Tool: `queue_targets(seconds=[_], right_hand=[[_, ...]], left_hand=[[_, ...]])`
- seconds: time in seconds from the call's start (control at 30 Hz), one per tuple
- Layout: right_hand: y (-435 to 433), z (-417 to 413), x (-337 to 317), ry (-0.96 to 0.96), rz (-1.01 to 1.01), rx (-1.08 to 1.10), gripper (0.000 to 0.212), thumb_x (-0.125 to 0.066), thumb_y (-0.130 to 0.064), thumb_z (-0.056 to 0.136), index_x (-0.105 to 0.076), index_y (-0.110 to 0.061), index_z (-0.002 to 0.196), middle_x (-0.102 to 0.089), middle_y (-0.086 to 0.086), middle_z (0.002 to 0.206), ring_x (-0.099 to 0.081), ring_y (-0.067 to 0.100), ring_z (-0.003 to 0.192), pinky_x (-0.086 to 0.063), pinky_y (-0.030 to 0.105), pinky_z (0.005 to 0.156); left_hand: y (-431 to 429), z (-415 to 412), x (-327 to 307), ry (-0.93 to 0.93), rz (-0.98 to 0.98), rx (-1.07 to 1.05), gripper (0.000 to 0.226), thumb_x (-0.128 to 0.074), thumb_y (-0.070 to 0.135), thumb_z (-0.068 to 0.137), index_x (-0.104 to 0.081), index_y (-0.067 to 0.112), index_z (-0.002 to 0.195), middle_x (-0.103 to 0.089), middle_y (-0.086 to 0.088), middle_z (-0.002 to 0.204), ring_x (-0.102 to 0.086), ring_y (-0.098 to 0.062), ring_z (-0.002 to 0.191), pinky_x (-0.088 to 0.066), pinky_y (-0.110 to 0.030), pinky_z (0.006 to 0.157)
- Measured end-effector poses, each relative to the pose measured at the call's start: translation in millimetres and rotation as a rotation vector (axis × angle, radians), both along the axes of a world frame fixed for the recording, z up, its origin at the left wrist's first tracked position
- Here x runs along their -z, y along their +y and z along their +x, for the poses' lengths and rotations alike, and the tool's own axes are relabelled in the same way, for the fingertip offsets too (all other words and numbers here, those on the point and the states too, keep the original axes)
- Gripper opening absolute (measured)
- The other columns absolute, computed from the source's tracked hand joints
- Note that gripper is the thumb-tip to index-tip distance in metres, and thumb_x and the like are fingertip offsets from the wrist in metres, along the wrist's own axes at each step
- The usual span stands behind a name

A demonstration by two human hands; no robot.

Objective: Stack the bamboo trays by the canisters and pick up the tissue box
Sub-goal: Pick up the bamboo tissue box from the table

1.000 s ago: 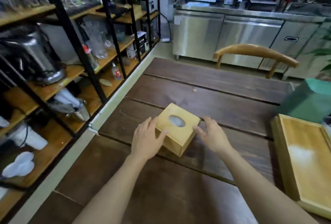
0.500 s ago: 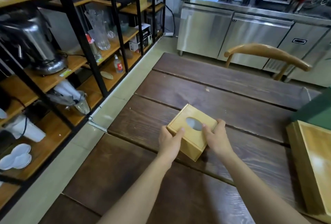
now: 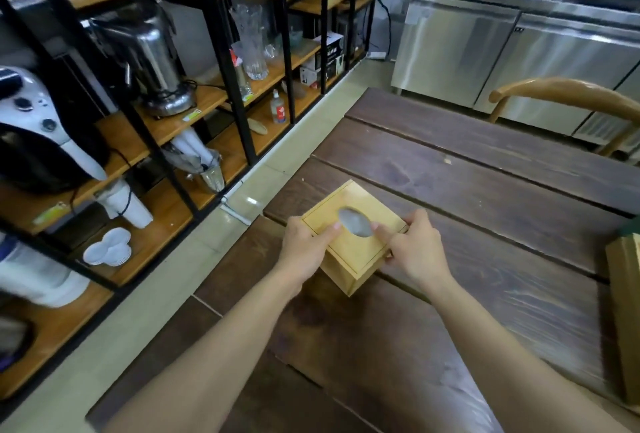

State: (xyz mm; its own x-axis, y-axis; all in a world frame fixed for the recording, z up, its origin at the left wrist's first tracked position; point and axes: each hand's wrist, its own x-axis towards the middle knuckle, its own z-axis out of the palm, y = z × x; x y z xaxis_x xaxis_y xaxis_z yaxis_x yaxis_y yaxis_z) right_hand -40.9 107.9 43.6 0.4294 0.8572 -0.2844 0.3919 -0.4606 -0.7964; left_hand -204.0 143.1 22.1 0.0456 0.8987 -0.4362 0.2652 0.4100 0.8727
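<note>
A square bamboo tissue box (image 3: 360, 245) with an oval hole in its lid sits over the dark wooden table (image 3: 485, 190), near its left edge. My left hand (image 3: 304, 249) grips the box's left side, thumb on the lid beside the hole. My right hand (image 3: 415, 249) grips the right side, thumb also on the lid. Whether the box rests on the table or is lifted slightly, I cannot tell. A stack of bamboo trays (image 3: 625, 311) shows only as a sliver at the right edge. The canisters are out of view.
A black-framed shelf rack (image 3: 221, 62) with blenders, glass vases, bottles and white dishes runs along the left, across a narrow strip of floor. A curved wooden chair back (image 3: 568, 93) stands at the table's far side, with steel counters (image 3: 519, 52) behind.
Both hands closed in from beside the box and now grip its sides with thumbs on the lid. The view swung left, pushing the bamboo trays nearly out of frame.
</note>
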Motion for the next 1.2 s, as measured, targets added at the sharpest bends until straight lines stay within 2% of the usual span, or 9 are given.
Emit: queue_targets(seconds=[0.17,0.27,0.47,0.6,0.77,0.83,1.0,1.1,1.2], right_hand=[[-13.6,-54.9,-9.7,-0.06,0.024,-0.181,0.042,-0.062,-0.049,0.081,-0.044,-0.017,0.1,-0.062,0.008,0.103,-0.064,0.029,0.093,-0.056,0.05,0.079],[-29.6,-93.3,-10.6,-0.069,0.024,-0.293,0.038,-0.06,-0.047,0.084,-0.043,-0.015,0.097,-0.061,0.006,0.094,-0.064,0.027,0.086,-0.056,0.049,0.074],[-58.8,-153.2,1.2,-0.006,0.024,-0.491,0.034,-0.062,-0.043,0.085,-0.044,-0.015,0.095,-0.059,0.004,0.094,-0.06,0.02,0.082,-0.05,0.032,0.061],[-77.2,-182.0,10.0,-0.011,0.017,-0.57,0.034,-0.062,-0.041,0.085,-0.042,-0.015,0.096,-0.057,0.003,0.097,-0.058,0.02,0.087,-0.053,0.037,0.073],[-88.5,-205.4,18.0,-0.022,-0.01,-0.661,0.043,-0.062,-0.038,0.086,-0.045,-0.009,0.113,-0.051,0.002,0.103,-0.054,0.02,0.096,-0.045,0.03,0.077],[-91.5,-212.5,20.5,-0.019,-0.02,-0.679,0.048,-0.062,-0.037,0.086,-0.044,-0.006,0.118,-0.052,0.005,0.108,-0.055,0.023,0.101,-0.044,0.029,0.077],[-94.0,-220.7,28.0,-0.066,-0.036,-0.718,0.046,-0.062,-0.038,0.086,-0.045,-0.006,0.116,-0.053,0.005,0.105,-0.049,0.018,0.089,-0.041,0.029,0.073],[-95.4,-220.0,29.0,-0.109,-0.027,-0.741,0.051,-0.06,-0.04,0.087,-0.045,-0.006,0.121,-0.05,0.003,0.106,-0.05,0.019,0.094,-0.042,0.029,0.077],[-95.1,-217.2,29.1,-0.157,-0.045,-0.777,0.05,-0.058,-0.044,0.087,-0.046,-0.007,0.118,-0.055,0.007,0.113,-0.056,0.025,0.101,-0.045,0.034,0.079]], left_hand=[[-25.2,-61.7,-26.1,0.012,-0.005,-0.084,0.056,-0.064,0.035,0.087,-0.032,0.021,0.131,-0.052,-0.003,0.127,-0.05,-0.024,0.122,-0.045,-0.05,0.102],[-53.8,-102.3,-33.7,0.03,-0.014,-0.158,0.046,-0.06,0.031,0.092,-0.033,0.021,0.128,-0.051,-0.004,0.125,-0.051,-0.022,0.117,-0.049,-0.046,0.095],[-105.6,-165.5,-29.5,0.042,-0.057,-0.313,0.05,-0.058,0.031,0.093,-0.034,0.014,0.134,-0.052,-0.003,0.124,-0.052,-0.019,0.112,-0.05,-0.041,0.085],[-135.2,-194.8,-18.0,0.022,-0.093,-0.408,0.051,-0.059,0.034,0.092,-0.036,0.013,0.133,-0.056,-0.002,0.122,-0.057,-0.018,0.11,-0.054,-0.045,0.086],[-160.5,-217.7,-6.2,0.033,-0.137,-0.498,0.054,-0.06,0.034,0.091,-0.036,0.012,0.134,-0.052,-0.007,0.129,-0.054,-0.027,0.117,-0.054,-0.05,0.089],[-164.6,-222.5,-4.0,0.041,-0.139,-0.512,0.05,-0.059,0.032,0.092,-0.036,0.012,0.131,-0.052,-0.008,0.125,-0.054,-0.028,0.114,-0.054,-0.047,0.086],[-172.1,-227.3,0.0,0.032,-0.126,-0.516,0.039,-0.058,0.029,0.094,-0.035,0.015,0.121,-0.052,-0.003,0.112,-0.055,-0.018,0.099,-0.052,-0.033,0.07],[-173.4,-229.1,2.6,0.018,-0.122,-0.52,0.036,-0.058,0.03,0.093,-0.037,0.017,0.119,-0.052,0.004,0.101,-0.054,-0.017,0.098,-0.052,-0.036,0.076],[-171.9,-231.0,4.0,0.003,-0.113,-0.511,0.035,-0.059,0.029,0.093,-0.038,0.018,0.119,-0.052,0.008,0.097,-0.055,-0.012,0.091,-0.052,-0.033,0.071]])
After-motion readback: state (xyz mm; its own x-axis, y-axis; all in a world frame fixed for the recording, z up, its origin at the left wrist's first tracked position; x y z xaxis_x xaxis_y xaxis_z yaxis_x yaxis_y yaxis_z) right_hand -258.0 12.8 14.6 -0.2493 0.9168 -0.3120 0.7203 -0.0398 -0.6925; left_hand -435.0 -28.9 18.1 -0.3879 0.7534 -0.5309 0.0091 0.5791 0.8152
